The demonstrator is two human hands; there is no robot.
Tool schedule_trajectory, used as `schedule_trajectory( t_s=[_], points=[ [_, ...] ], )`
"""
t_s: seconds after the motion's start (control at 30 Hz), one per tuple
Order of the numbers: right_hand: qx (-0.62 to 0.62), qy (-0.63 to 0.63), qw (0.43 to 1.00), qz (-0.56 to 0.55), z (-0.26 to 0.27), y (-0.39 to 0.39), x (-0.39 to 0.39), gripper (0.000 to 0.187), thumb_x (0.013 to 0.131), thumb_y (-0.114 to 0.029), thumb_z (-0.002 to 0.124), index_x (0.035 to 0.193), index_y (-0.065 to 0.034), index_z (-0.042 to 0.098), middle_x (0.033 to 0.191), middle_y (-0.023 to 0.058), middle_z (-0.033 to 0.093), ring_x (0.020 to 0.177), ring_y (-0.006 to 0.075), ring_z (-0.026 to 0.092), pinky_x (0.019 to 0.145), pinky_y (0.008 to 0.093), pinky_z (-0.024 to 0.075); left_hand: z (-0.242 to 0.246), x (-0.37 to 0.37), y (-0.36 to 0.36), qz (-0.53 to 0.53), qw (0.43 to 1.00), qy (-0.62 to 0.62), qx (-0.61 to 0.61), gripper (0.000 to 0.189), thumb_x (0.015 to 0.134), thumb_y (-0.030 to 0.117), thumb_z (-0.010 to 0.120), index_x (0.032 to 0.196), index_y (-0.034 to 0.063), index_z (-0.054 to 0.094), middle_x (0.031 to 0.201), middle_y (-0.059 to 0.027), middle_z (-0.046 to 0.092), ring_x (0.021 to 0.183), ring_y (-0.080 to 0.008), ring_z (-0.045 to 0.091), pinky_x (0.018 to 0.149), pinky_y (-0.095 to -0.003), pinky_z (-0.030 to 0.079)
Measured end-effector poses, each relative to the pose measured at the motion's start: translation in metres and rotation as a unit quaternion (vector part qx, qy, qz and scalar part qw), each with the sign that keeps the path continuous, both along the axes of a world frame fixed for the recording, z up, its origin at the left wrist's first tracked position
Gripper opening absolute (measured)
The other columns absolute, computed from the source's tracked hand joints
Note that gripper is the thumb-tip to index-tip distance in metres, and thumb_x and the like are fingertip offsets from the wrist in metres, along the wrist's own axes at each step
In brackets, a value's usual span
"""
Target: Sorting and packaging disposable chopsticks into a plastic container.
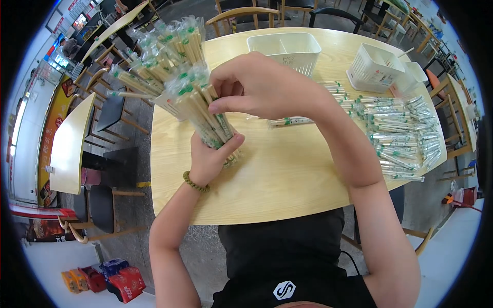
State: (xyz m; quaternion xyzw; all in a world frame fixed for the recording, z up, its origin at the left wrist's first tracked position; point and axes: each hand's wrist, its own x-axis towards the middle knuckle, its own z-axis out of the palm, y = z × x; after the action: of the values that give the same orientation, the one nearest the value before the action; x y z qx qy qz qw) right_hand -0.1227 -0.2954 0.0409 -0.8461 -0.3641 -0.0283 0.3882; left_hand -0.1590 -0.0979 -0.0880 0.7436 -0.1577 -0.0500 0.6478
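Note:
My left hand (210,156) is wrapped around the lower part of a bundle of disposable chopsticks (202,117) in clear sleeves with green print. The bundle stands tilted above the table, its sleeve ends pointing up and away. Bent over it from the right, my right hand (256,86) pinches the upper part of a wrapped chopstick pack at the bundle's right side; its fingertips are partly hidden. Just behind, a white plastic holder (168,104) is packed with more wrapped chopsticks (169,50). Beyond my right forearm, several packs of wrapped chopsticks (393,127) lie in rows.
A divided white plastic basket (304,61) stands at the table's far side. To its right are another white basket (371,71) and a translucent container (414,75). The wooden table (285,169) has curved edges in this view. Chairs and other tables surround it.

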Motion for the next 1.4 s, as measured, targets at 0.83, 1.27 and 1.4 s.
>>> schedule_trajectory(
  t_s=[0.83,1.27,1.4],
  points=[
    [0.237,-0.009,0.969,-0.064,0.042,-0.063,0.032,0.015,0.099,-0.013,0.057,0.1,0.0009,0.064,0.09,0.0115,0.069,0.081,0.019,0.07,0.067,0.0279,0.0613,0.005,-0.001,0.0,0.073,0.994,0.017,-0.083,0.025,0.087,0.003,0.073,0.108,-0.0058,0.062,0.097,-0.0106,0.069,0.09,-0.0195,0.07,0.079,-0.0318,0.057],
    [0.129,-0.116,0.95,-0.259,-0.005,-0.071,0.083,0.02,0.088,-0.014,0.065,0.094,0.0052,0.063,0.082,0.016,0.068,0.071,0.0235,0.065,0.067,0.0372,0.0513,0.007,-0.002,0.001,0.071,0.996,0.026,-0.044,0.022,0.088,0.004,0.073,0.105,-0.0081,0.065,0.097,-0.012,0.071,0.089,-0.021,0.071,0.08,-0.0321,0.058],
    [0.13,-0.089,0.958,-0.24,-0.024,-0.071,0.098,0.024,0.087,-0.016,0.066,0.099,0.0052,0.065,0.088,0.0172,0.071,0.076,0.0258,0.069,0.071,0.0373,0.0536,0.006,0.0,-0.002,0.061,0.996,0.018,-0.057,0.022,0.087,0.004,0.073,0.104,-0.008,0.065,0.097,-0.012,0.071,0.089,-0.0212,0.071,0.08,-0.0324,0.058]
  ],
)
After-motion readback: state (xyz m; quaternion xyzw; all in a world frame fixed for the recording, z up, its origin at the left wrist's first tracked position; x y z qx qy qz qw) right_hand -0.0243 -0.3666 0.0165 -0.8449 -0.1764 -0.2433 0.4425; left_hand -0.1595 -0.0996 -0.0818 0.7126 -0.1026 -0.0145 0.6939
